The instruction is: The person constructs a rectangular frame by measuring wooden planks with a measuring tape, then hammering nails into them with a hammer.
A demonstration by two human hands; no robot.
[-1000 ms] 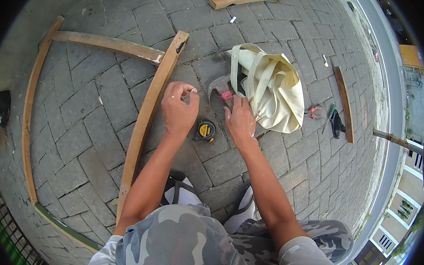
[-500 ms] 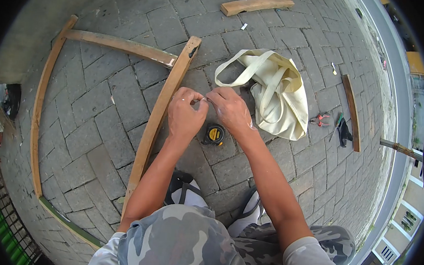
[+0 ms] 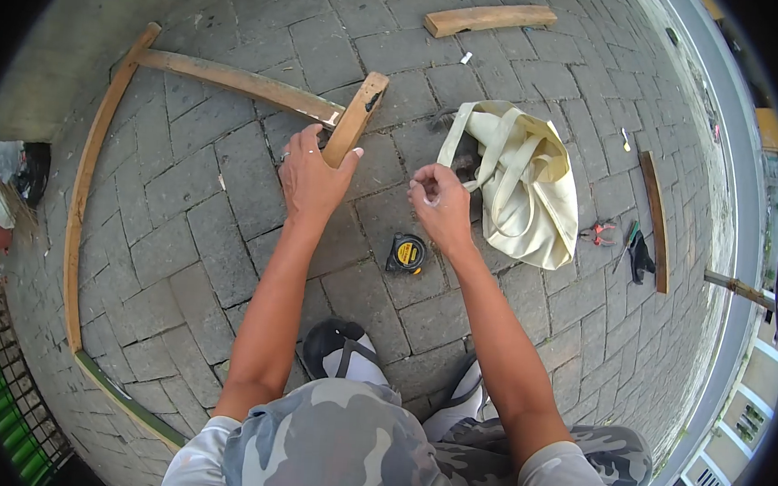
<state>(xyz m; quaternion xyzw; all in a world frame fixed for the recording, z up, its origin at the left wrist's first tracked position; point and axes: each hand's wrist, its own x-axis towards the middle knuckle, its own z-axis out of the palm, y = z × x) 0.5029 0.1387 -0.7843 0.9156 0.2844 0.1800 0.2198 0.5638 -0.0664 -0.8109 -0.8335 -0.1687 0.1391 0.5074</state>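
Note:
My left hand (image 3: pixel 315 178) lies over a wooden beam (image 3: pixel 356 121), with fingers and thumb spread on either side of it. My forearm hides the lower part of that beam. Near its upper end, a second wooden piece (image 3: pixel 239 80) meets it, running left to a long curved-looking beam (image 3: pixel 93 171). My right hand (image 3: pixel 440 206) is curled with fingertips together, left of a cream tote bag (image 3: pixel 534 198); I cannot tell what is in its fingers. Between my forearms a black and yellow tape measure (image 3: pixel 406 253) rests on the paving.
Loose wood pieces lie at the top (image 3: pixel 490 20) and at the right (image 3: pixel 655 222). Red-handled pliers (image 3: pixel 599 233) and a dark tool (image 3: pixel 641 257) are right of the bag. A green strip (image 3: pixel 126 396) extends the frame at lower left. My feet (image 3: pixel 347 352) stand close below.
My hands, previously together with fingertips pinched, have parted. The left has moved onto the beam with its fingers spread; the right has shifted right toward the bag, still curled.

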